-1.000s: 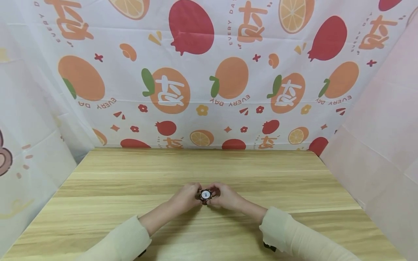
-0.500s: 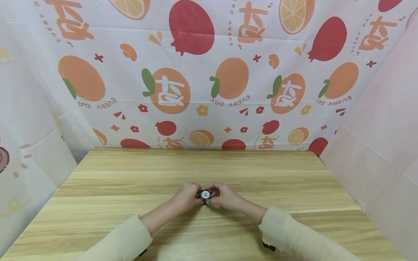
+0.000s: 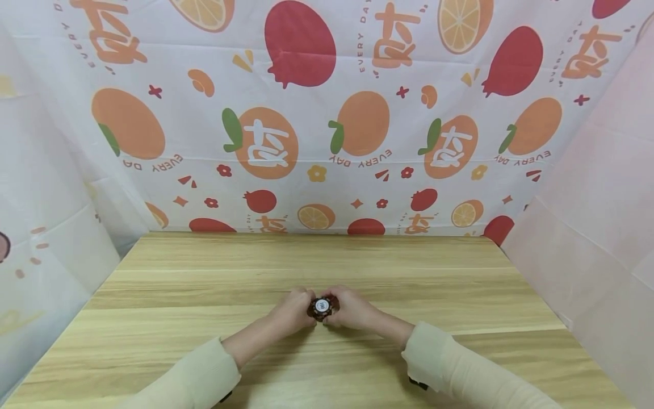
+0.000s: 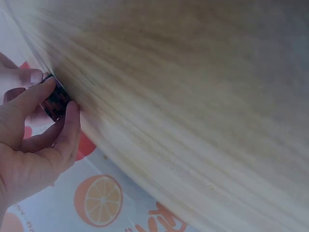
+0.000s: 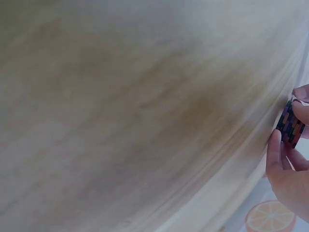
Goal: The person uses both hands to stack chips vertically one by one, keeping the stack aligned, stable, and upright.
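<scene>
A stack of dark poker chips (image 3: 322,307), its white top face marked 100, stands on the table between both hands. My left hand (image 3: 293,311) holds it from the left, thumb and fingers on opposite sides. From the right, my right hand (image 3: 353,309) grips the same stack. In the left wrist view, the side of the chip stack (image 4: 57,102) shows black and reddish edge blocks between the fingers of the left hand (image 4: 41,154). The right wrist view has the chip stack (image 5: 291,126) at its right edge, pinched by the right hand (image 5: 286,180).
The wood-grain table (image 3: 327,261) extends around the hands on all sides. Behind its far edge hangs a fruit-printed cloth (image 3: 317,136). Pale cloths hang along the left (image 3: 51,187) and right (image 3: 587,227) sides.
Both hands stay at the chip stack in the same place. The fingers have shifted slightly around it, and the stack's dark side shows a little more on the right.
</scene>
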A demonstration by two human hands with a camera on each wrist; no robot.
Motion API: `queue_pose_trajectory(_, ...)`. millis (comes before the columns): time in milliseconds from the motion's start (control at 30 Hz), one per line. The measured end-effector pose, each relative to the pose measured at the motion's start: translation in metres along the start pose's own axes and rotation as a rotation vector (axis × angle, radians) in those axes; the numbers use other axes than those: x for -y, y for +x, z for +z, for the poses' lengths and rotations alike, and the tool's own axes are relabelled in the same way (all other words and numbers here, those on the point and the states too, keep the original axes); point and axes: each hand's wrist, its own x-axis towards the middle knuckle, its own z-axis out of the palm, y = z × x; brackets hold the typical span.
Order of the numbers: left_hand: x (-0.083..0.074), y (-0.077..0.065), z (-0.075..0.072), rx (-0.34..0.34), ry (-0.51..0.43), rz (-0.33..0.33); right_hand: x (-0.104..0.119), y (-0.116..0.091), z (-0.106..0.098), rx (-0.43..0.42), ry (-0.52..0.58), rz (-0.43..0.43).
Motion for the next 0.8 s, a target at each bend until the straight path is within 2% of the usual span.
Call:
queue_pose_trajectory(167,-0.002,0.0,0.003,-0.016,0.017,-0.015,0.003,0.001,0.0,-0.008,-0.127,-0.031)
queue_pose_trajectory(300,-0.003,0.001,0.005,-0.018,0.021,-0.024,0.004,0.001,0.001,-0.004,-0.165,-0.034)
queue_pose_trajectory(533,0.0,0.008,0.007,-0.013,0.04,0.005,0.001,0.003,-0.001,-0.012,-0.105,-0.019)
queue_pose_trajectory(800,0.003,0.018,0.01,-0.017,0.013,0.021,-0.007,0.008,-0.006,-0.006,-0.07,0.006)
